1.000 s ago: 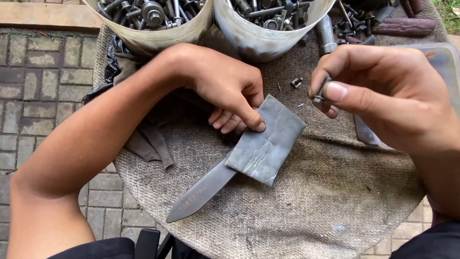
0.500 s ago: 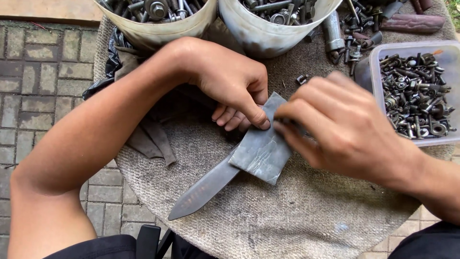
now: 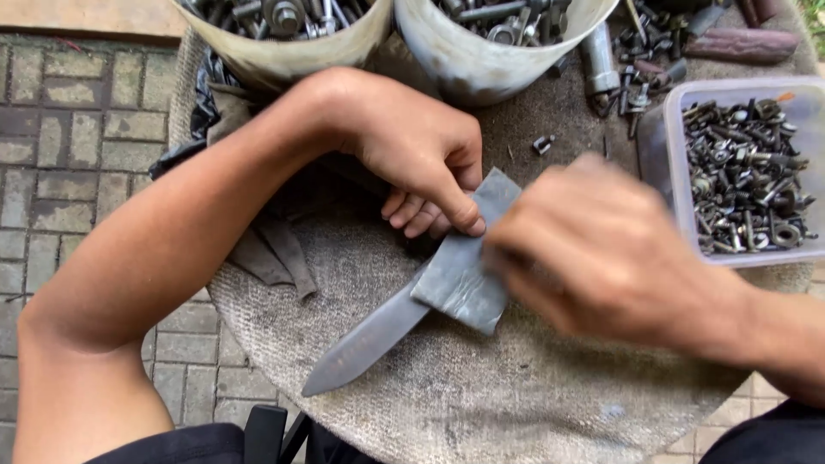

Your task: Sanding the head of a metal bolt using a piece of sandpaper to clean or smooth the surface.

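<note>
Pinning grey wrap on blade, left hand

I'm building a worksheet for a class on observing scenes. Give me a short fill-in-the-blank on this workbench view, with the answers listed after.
1. The left hand presses a grey folded metal sheet wrapped around a long steel ____.
2. The blurred right hand is at the sheet's ____ edge.
3. The clear plastic rectangular tub holds loose nuts and ____.
4. Everything lies on coarse woven ____ cloth.

Answers: blade; right; bolts; burlap
</note>
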